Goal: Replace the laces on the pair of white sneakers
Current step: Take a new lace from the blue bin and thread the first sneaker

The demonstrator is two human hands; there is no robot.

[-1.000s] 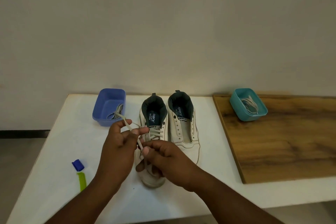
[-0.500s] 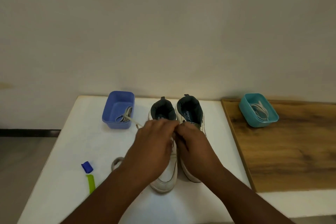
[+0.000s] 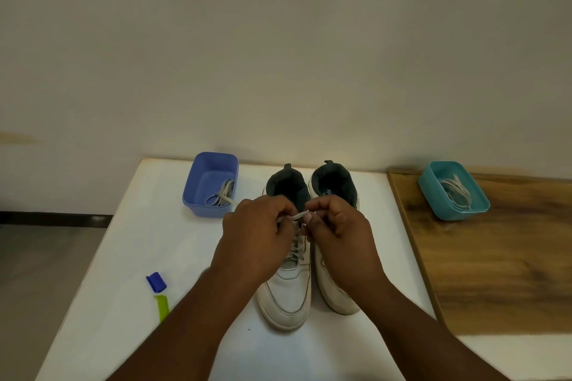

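Two white sneakers stand side by side on the white table, toes toward me. The left sneaker carries a pale lace through its eyelets. My left hand and my right hand meet above its tongue, and both pinch the lace's free end between fingertips. The right sneaker lies partly under my right hand; its eyelets are hidden.
A blue tub with a grey lace inside stands at the back left. A teal tub holding white laces sits on a wooden board at the right. A blue-capped green tool lies front left.
Both hands moved from the left sneaker's toe area up to its tongue and now pinch the lace end between them. The camera view shifted slightly.
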